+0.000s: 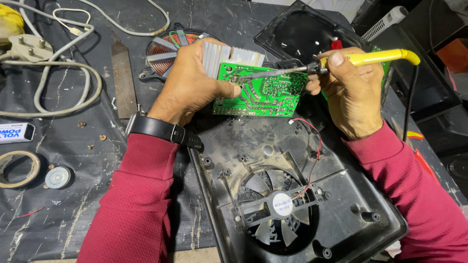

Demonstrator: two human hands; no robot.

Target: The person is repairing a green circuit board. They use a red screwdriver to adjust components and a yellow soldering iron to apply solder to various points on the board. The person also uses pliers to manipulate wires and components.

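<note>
Green circuit board (263,90), solder side up, is held tilted above the top edge of the black plastic housing base (273,146). A ribbed aluminium heat sink (229,56) is fixed along the board's far edge.

Left hand (192,83): fingers wrapped over the heat sink and the board's left end, thumb pressed flat on the green face. Closed, firm grip on the board.

Right hand (348,92): curled shut around the yellow handle of a soldering iron (341,61), index finger laid along the top. The iron's metal shaft runs left across the board; its tip (239,78) sits on or just above the traces, just beside the left thumb. Contact cannot be confirmed from this angle.

Surroundings: cooling fan (280,207) set in the housing base, with thin red and black wires (314,151) running up toward the board. Copper induction coil (168,48) lies behind the left hand. Metal file (123,80) and a white cable with plug (29,48) rest on the dark bench (73,214) at left; tape roll (18,168) at the near left.

Risks, as judged:
- Hot tip is very close to the left thumb; a small slip could burn it.
- Board is supported by one hand only, so pressure from the iron could rock it and smear solder across neighbouring traces.
- Dwelling too long could lift a pad.
- The iron's shaft passes low over the board, and its cord trails near the housing; either could scorch plastic or wire insulation.
</note>
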